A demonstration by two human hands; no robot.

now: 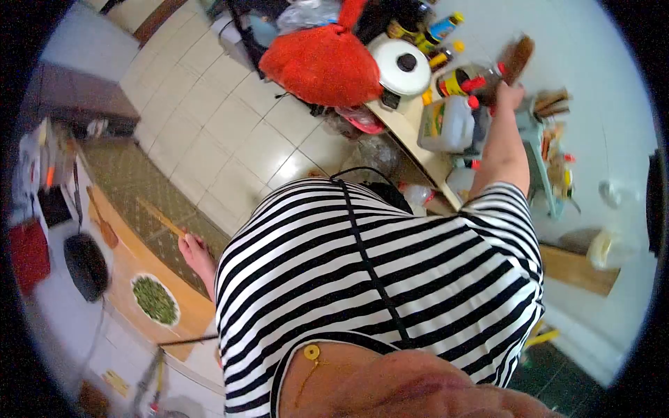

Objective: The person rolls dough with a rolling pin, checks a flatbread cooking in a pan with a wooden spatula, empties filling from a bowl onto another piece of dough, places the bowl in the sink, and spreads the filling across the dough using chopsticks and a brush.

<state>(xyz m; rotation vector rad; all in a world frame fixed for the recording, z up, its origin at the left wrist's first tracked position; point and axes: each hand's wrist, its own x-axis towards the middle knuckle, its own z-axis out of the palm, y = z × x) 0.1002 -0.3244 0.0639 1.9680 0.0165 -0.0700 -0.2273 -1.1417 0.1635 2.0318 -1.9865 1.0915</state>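
Note:
My left hand [195, 252] is closed around thin wooden sticks [164, 217] that look like chopsticks. Below it, a white plate of chopped green vegetables [155, 299] sits on a wooden board [129, 261]. My right arm reaches out at the upper right, and my right hand [511, 95] is closed on a blurred brown object [517, 59]. Beside that hand are a holder with wooden utensils [550, 104] and a red-capped bottle [489, 75]. A plastic jug with a red cap [449, 124] stands below.
A white lidded pot [401, 67], a red bag [324, 66] and sauce bottles [440, 29] stand at the top. A black pan [86, 267] and a wooden spatula [103, 217] lie at left. Tiled floor [230, 132] shows beyond my striped shirt.

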